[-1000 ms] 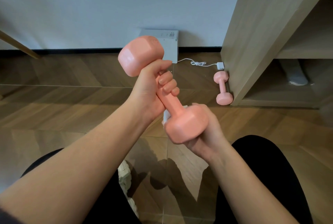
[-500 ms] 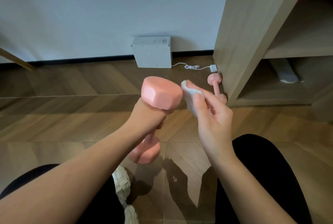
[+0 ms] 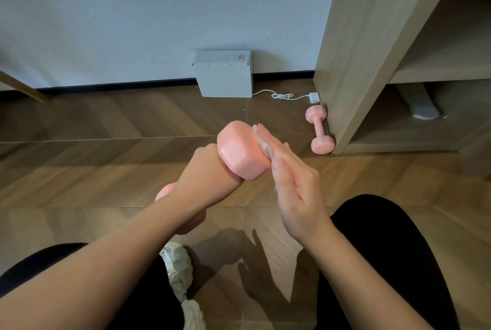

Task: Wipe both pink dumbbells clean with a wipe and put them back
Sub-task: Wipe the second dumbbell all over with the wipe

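Holding the pink dumbbell [image 3: 240,153] up in the air, the left hand [image 3: 210,167] is wrapped tight round its thin middle bar. We see the back of this hand, so its fingers are hidden on the far side. One fat end of the dumbbell sticks up above the left hand. The other fat end peeks out below the left wrist, partly hidden by the arm. The right hand [image 3: 295,186] is flat, with its fingers straight and close together. It presses a white wipe [image 3: 261,141] against the side of the top fat end. The wipe is squashed between the right hand's fingers and the dumbbell, and only its crumpled edge shows. The two hands are close, with the top fat end between them. The second pink dumbbell [image 3: 320,130] lies on the wood floor [image 3: 106,170], past the right hand and well away from it. It lies right against the side of a wooden shelf [image 3: 353,50]. Far beyond both hands a white box [image 3: 224,74] stands by the wall [image 3: 159,11]. A white cord [image 3: 281,96] runs from it to a small white plug [image 3: 314,97] near the second dumbbell. Under the left arm is a white shoe [image 3: 176,263]. Something grey [image 3: 422,106] lies low inside the shelf.
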A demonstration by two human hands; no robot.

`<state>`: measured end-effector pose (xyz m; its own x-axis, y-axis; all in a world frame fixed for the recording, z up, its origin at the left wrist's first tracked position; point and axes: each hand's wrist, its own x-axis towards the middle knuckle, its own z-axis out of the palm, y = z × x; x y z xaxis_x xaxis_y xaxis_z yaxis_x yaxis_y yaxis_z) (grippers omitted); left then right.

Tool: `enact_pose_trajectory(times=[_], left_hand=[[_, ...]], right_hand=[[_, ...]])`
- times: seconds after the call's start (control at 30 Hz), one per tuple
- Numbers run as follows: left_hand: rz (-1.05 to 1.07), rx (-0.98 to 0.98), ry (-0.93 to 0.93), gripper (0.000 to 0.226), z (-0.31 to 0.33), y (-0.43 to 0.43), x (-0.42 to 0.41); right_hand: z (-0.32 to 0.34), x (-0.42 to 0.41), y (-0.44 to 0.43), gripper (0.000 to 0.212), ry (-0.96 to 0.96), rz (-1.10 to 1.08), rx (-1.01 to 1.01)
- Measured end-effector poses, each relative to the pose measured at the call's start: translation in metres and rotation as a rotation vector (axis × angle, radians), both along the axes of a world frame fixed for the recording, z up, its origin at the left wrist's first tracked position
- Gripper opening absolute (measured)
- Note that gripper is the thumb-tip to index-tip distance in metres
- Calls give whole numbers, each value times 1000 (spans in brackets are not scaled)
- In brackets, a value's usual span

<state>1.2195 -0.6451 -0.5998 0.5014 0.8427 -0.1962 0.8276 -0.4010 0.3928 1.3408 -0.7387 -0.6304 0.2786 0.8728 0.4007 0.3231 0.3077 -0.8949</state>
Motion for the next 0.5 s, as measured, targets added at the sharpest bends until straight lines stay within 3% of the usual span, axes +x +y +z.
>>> enact_pose_trajectory(times=[0.03, 0.1, 0.2, 0.27, 0.33, 0.4, 0.5], left_hand=[[-30, 54, 70, 17, 0, 1, 3], [30, 51, -4, 18, -1, 1, 7], [29, -75, -84, 12, -2, -6, 7], [151, -167, -200, 21, 0, -2, 5], [135, -157, -141, 19, -1, 2, 5], [126, -77, -56, 14, -1, 5, 8], [80, -51, -72, 16, 1, 5, 12]], right_hand=[[-1, 1, 3, 41, 51, -29, -71], [6, 4, 13, 43, 120, -5, -122], [15, -3, 13, 47, -8, 21, -36], [7, -5, 4, 49, -91, 55, 61], [-3, -3, -2, 47, -115, 27, 76], [-7, 3, -2, 46, -65, -12, 30], [6, 9, 12, 51, 124, -12, -140]])
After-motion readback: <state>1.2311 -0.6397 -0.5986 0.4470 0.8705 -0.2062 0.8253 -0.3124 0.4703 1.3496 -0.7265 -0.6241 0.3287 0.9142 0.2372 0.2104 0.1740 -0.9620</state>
